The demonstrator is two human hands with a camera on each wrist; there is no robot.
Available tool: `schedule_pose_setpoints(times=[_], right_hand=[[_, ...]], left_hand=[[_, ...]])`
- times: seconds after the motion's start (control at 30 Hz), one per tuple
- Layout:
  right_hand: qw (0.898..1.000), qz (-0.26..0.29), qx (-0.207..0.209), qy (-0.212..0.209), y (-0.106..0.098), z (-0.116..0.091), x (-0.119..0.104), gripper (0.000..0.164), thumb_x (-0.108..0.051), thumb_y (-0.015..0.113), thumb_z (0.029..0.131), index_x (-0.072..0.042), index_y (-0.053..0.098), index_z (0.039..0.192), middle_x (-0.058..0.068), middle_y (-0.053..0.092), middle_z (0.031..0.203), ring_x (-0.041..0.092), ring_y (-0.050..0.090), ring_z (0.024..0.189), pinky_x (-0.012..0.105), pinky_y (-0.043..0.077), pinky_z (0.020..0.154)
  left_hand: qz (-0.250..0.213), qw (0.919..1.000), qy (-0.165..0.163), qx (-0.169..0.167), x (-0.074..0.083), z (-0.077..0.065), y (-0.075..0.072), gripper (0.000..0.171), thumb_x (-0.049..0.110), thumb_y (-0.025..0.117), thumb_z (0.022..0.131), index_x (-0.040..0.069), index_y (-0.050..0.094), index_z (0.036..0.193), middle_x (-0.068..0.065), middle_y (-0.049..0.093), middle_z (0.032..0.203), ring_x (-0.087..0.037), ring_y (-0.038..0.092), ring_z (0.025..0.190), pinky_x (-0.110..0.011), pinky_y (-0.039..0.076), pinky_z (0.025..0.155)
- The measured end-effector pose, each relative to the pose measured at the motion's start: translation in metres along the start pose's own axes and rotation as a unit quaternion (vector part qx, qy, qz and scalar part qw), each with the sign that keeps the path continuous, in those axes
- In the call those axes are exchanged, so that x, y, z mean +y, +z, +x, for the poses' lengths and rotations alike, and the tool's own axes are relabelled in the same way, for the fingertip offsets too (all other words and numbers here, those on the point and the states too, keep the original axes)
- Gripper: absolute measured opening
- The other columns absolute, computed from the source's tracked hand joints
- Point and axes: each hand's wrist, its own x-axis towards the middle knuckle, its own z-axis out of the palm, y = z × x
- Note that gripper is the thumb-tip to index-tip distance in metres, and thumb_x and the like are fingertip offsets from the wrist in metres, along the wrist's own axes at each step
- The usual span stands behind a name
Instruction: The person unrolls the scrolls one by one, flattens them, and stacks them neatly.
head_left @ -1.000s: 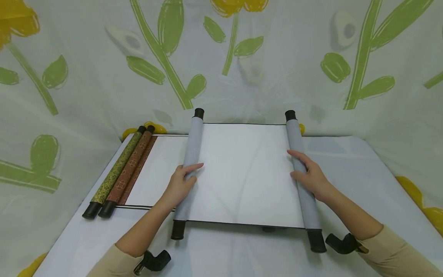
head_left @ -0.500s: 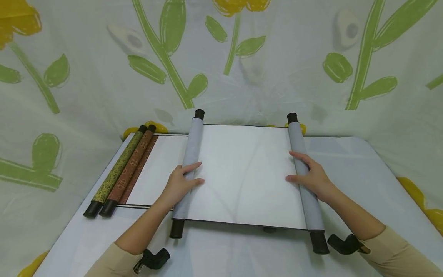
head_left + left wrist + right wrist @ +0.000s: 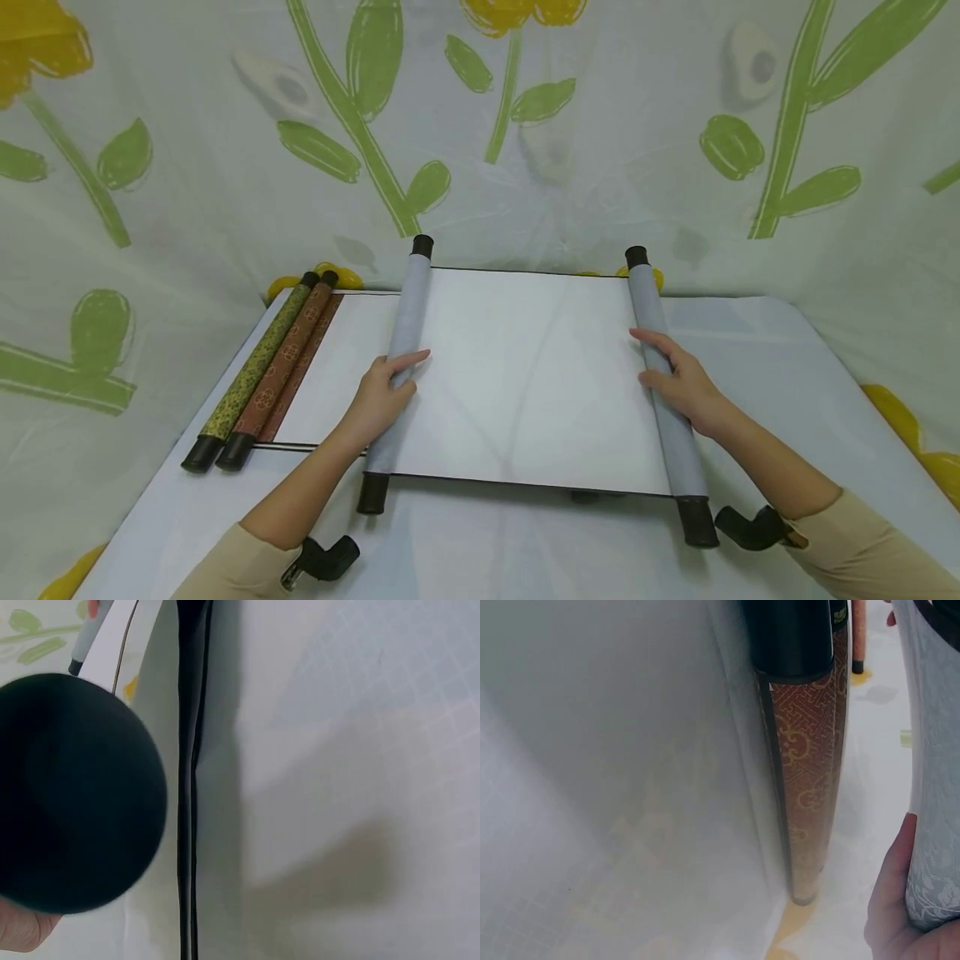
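A scroll with two grey-blue patterned rollers lies partly unrolled, its blank white sheet (image 3: pixel 525 375) stretched between them. My left hand (image 3: pixel 377 406) grips the left roller (image 3: pixel 408 321) from its outer side, index finger and thumb over the sheet's edge. Around the right roller (image 3: pixel 678 454) curls my right hand (image 3: pixel 688 385), its thumb and finger on the inner side. Both rollers have black end caps, and one black round end (image 3: pixel 82 795) fills much of the left wrist view. In the right wrist view, the thumb lies along the grey roller (image 3: pixel 939 765).
To the left lie a green-gold rolled scroll (image 3: pixel 255 367) and a brown patterned roller (image 3: pixel 281 367). A second white sheet (image 3: pixel 337 375) runs from the brown edge under the grey scroll. A brown roller (image 3: pixel 802 765) shows below it. A flowered curtain (image 3: pixel 600 167) hangs behind the table (image 3: pixel 480 550).
The left hand and left roller have shifted left, and the right roller slightly right, so more white sheet shows. Both thumbs lifted off the rollers half a second ago and now lie back against them.
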Motion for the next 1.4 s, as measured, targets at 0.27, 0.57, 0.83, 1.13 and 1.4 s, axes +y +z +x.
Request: schedule_pose_setpoints(times=[0.27, 0.57, 0.83, 1.13, 1.4], right_hand=[[1.0, -0.02, 0.005, 0.015, -0.002, -0.001, -0.001, 0.064, -0.003, 0.049, 0.09, -0.013, 0.029, 0.149, 0.024, 0.012, 0.155, 0.041, 0.021, 0.134, 0.057, 0.028, 0.096], [0.999, -0.021, 0.022, 0.01, -0.003, -0.003, -0.002, 0.08, -0.019, 0.075, 0.081, -0.013, 0.032, 0.148, 0.023, 0.018, 0.154, 0.043, 0.019, 0.137, 0.058, 0.025, 0.1], [0.999, -0.026, 0.016, 0.01, -0.004, -0.002, -0.003, 0.071, -0.005, 0.065, 0.085, -0.011, 0.031, 0.148, 0.024, 0.015, 0.154, 0.043, 0.019, 0.136, 0.059, 0.028, 0.098], [0.999, -0.037, 0.011, 0.01, -0.007, -0.002, 0.001, 0.067, 0.002, 0.05, 0.084, -0.01, 0.032, 0.148, 0.023, 0.016, 0.154, 0.044, 0.021, 0.135, 0.059, 0.03, 0.096], [0.999, -0.041, 0.015, 0.009, -0.008, -0.004, 0.002, 0.065, -0.004, 0.057, 0.087, -0.01, 0.034, 0.147, 0.024, 0.017, 0.154, 0.044, 0.02, 0.136, 0.057, 0.03, 0.096]], left_hand=[[0.009, 0.9999, 0.009, -0.006, 0.002, -0.003, -0.002, 0.05, 0.005, 0.047, 0.086, 0.017, 0.057, 0.133, -0.021, 0.048, 0.108, -0.028, 0.041, 0.083, -0.033, 0.034, 0.065], [-0.002, 0.9998, -0.017, -0.01, -0.002, -0.001, -0.009, 0.062, 0.023, 0.077, 0.079, 0.022, 0.054, 0.136, -0.022, 0.048, 0.127, -0.039, 0.039, 0.126, -0.055, 0.036, 0.095], [-0.013, 0.9999, -0.004, -0.009, -0.007, -0.001, -0.015, 0.051, 0.011, 0.066, 0.087, 0.016, 0.054, 0.136, -0.023, 0.045, 0.135, -0.04, 0.035, 0.131, -0.056, 0.031, 0.103], [0.034, 0.9993, -0.006, -0.015, -0.013, -0.003, -0.029, 0.044, 0.011, 0.046, 0.095, 0.018, 0.052, 0.137, -0.024, 0.048, 0.122, -0.029, 0.047, 0.096, -0.036, 0.04, 0.072], [0.032, 0.9994, -0.009, -0.014, -0.017, -0.005, -0.035, 0.044, 0.019, 0.056, 0.095, 0.018, 0.05, 0.138, -0.025, 0.049, 0.121, -0.036, 0.049, 0.102, -0.044, 0.043, 0.077]])
